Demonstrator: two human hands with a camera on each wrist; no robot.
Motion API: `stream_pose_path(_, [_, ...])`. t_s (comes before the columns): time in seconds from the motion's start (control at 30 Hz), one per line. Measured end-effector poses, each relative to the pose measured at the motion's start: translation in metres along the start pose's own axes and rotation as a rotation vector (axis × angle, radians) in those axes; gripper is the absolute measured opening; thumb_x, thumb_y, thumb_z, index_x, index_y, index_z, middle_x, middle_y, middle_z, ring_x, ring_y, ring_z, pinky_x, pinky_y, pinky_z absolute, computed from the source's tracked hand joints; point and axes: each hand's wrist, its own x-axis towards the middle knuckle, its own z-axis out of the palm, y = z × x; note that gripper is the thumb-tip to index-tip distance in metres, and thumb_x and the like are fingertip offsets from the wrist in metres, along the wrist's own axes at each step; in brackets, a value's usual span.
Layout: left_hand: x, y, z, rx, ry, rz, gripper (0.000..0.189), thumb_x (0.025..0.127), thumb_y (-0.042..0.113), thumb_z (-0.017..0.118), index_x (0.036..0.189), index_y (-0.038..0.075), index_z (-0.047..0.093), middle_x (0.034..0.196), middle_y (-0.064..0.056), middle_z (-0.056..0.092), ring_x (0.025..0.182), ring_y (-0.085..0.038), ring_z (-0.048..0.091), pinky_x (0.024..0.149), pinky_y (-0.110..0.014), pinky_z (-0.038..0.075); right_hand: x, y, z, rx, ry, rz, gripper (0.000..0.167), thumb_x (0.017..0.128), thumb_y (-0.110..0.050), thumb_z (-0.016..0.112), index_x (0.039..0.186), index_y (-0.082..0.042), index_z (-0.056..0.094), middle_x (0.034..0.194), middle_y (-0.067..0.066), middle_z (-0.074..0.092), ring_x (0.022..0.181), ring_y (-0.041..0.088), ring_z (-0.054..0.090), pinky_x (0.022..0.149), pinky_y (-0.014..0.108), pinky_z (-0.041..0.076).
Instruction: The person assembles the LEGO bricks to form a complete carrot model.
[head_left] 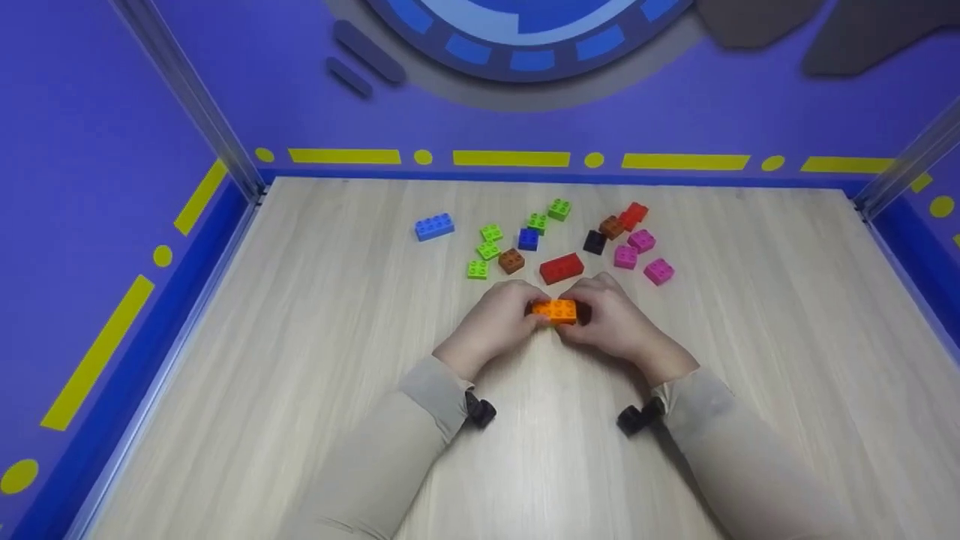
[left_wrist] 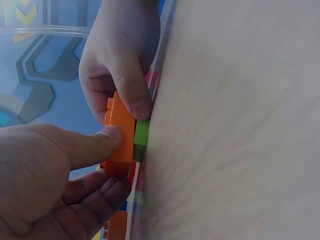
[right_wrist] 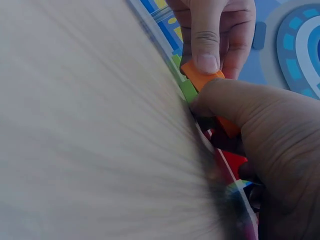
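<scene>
Both hands meet around an orange toy brick (head_left: 555, 311), its studs facing up, near the middle of the table. My left hand (head_left: 496, 319) pinches its left end, thumb on the near side. At the other end, my right hand (head_left: 611, 315) grips it, thumb low on the near side. Directly under the orange brick a green brick (left_wrist: 141, 139) shows in the left wrist view; whether the two are joined I cannot tell. Dark patches show at both ends of the orange brick in the head view, too hidden to identify. Just beyond the hands lies a red brick (head_left: 562, 268).
Loose bricks lie beyond the hands: a light blue one (head_left: 435, 226), several green ones (head_left: 489, 250), a dark blue one (head_left: 528, 239), brown ones (head_left: 511, 260), a black one (head_left: 595, 241), and pink ones (head_left: 626, 256). Purple panels (head_left: 262, 97) border the wooden table (head_left: 315, 337).
</scene>
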Motion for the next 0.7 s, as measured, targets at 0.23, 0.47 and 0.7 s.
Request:
stream_pose_path(0.23, [0.0013,0.0003,-0.0002,0.013,-0.003,0.016,0.028,0.106,0.018,0.081,0.133,0.01,0.083,0.127,-0.005,0.081,0.115,-0.022,0.072,0.114,-0.039,0.06,-0.0025,0.0023,-0.001,0.051,0.031,-0.008,0.04,0.096,-0.036,0.093,0.129,-0.017,0.084,0.126,0.004,0.079,0.123,0.025,0.058,0.11,0.046,0.054])
stream_pose_path(0.47, [0.0014,0.0013,-0.0007,0.019,-0.01,0.018,0.029,0.107,0.019,0.081,0.135,0.01,0.082,0.129,-0.006,0.08,0.118,-0.023,0.072,0.116,-0.04,0.059,-0.0039,-0.0021,-0.0038,0.056,0.006,0.004,0.041,0.098,-0.037,0.091,0.131,-0.014,0.084,0.126,0.006,0.079,0.122,0.027,0.06,0.111,0.048,0.057])
stream_pose_path(0.7, [0.0008,-0.0012,-0.0005,0.028,-0.013,0.01,0.035,0.107,0.022,0.08,0.14,0.011,0.079,0.137,-0.007,0.079,0.128,-0.024,0.072,0.121,-0.04,0.056,-0.0056,-0.0009,-0.0011,0.033,0.021,-0.01,0.042,0.098,-0.037,0.091,0.132,-0.014,0.084,0.127,0.006,0.079,0.119,0.026,0.061,0.107,0.048,0.059])
